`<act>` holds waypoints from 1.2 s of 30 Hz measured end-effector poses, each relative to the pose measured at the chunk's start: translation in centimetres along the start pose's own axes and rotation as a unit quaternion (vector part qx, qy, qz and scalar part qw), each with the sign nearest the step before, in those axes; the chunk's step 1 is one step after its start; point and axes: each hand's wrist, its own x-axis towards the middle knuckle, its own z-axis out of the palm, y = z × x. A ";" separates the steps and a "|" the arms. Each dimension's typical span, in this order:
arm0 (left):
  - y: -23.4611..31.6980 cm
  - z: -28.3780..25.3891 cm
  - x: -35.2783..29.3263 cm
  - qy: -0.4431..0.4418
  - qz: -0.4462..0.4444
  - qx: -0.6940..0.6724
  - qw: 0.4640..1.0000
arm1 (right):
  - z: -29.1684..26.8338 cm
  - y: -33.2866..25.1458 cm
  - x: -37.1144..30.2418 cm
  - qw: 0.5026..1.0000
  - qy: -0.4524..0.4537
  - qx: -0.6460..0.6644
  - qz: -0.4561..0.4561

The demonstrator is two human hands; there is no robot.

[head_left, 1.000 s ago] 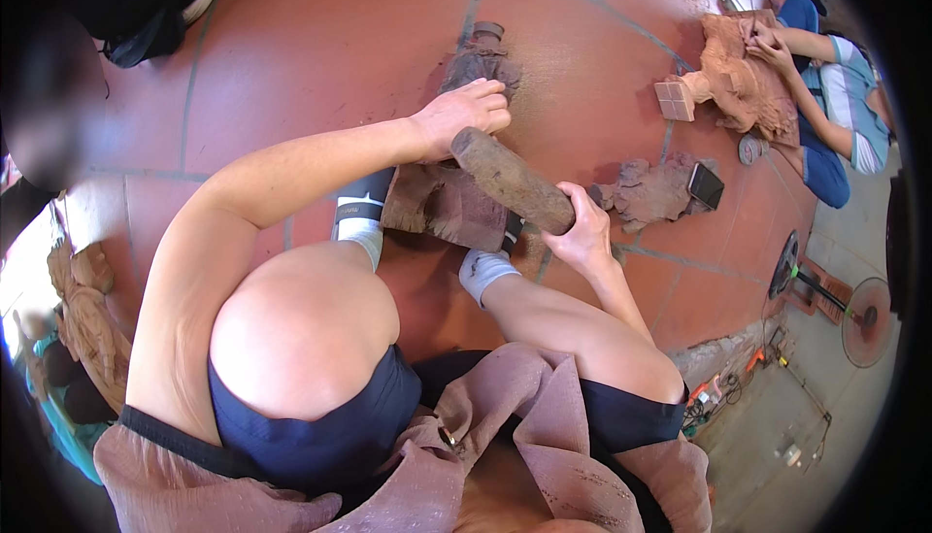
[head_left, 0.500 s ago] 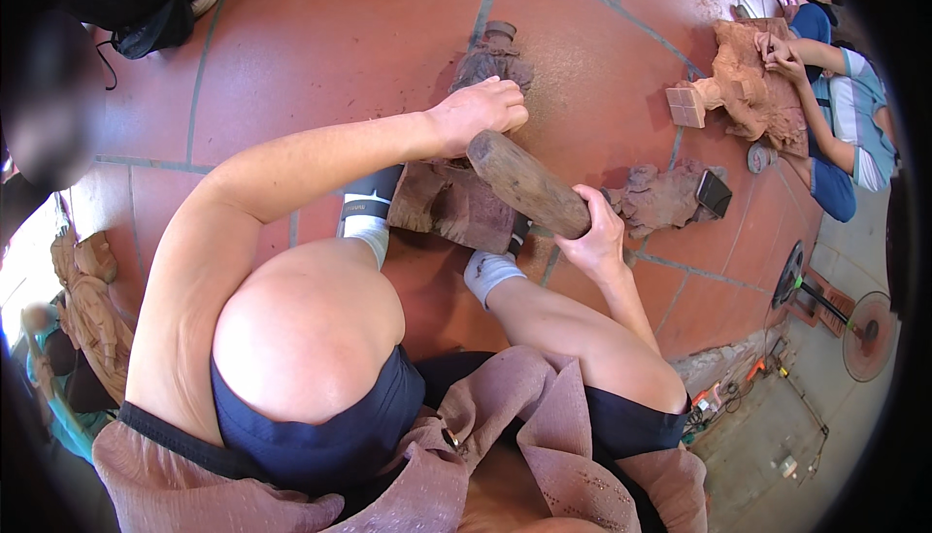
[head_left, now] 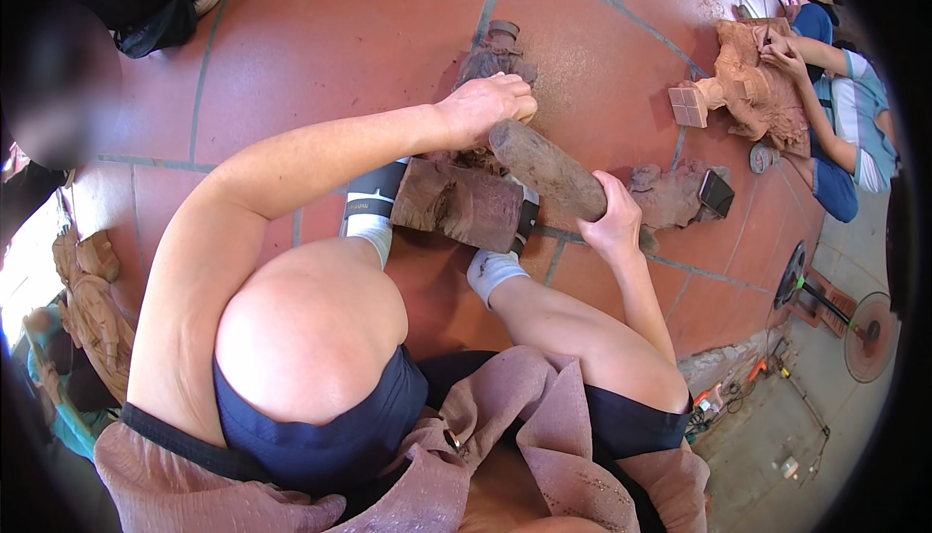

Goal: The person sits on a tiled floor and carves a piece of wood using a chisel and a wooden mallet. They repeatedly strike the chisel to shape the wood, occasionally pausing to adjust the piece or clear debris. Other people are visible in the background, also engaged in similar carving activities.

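Between my feet a dark brown carved wood piece (head_left: 458, 205) lies on the tiles, its squared end toward me and its narrower knobbed end pointing away. My left hand (head_left: 487, 110) is closed over the middle of the carving; whatever its fingers grip is hidden behind them. In my right hand (head_left: 614, 217) is a thick, worn wooden mallet (head_left: 549, 169), held by its near end. The mallet's blunt far end is close beside my left hand, above the carving.
Right of the mallet, another rough wood piece (head_left: 665, 193) lies with a dark phone (head_left: 715, 193) on it. Further right, a person (head_left: 859, 116) works on a lighter carving (head_left: 746, 82). A fan (head_left: 867, 336) and cables (head_left: 728, 399) are at lower right; a pale carving (head_left: 95, 290) stands left.
My right hand and the mallet have shifted to the right, and the mallet's far end is slightly higher in the picture. My left hand has moved slightly to the right, still closed.
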 end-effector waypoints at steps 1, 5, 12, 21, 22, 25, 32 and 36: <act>0.2 -0.1 0.0 -0.001 -0.001 0.003 1.000 | 0.0 0.1 -0.1 1.000 -0.007 -0.010 0.005; 0.1 0.4 -0.2 -0.024 -0.008 0.037 0.999 | 0.0 0.8 -0.1 1.000 -0.009 0.014 -0.016; -0.4 2.0 -0.5 0.006 0.046 0.110 0.993 | -0.7 1.4 0.4 0.997 -0.013 -0.035 -0.061; -0.4 1.7 -0.4 0.038 0.037 0.078 0.996 | -0.7 1.8 1.1 0.995 -0.011 -0.051 -0.082; -0.5 1.7 -0.3 0.046 0.044 0.080 0.995 | -0.8 1.8 1.1 0.995 -0.014 -0.048 -0.081; -0.3 1.0 -0.2 0.058 0.039 0.040 0.997 | -0.7 1.4 1.1 0.997 -0.016 -0.050 -0.052; 0.3 -1.2 -2.5 0.130 0.000 0.021 0.991 | -0.2 0.2 0.3 0.999 -0.038 -0.010 -0.018; 1.1 -0.4 -1.8 0.105 0.031 0.000 0.994 | 0.3 -0.2 -0.2 0.999 -0.035 0.014 -0.001</act>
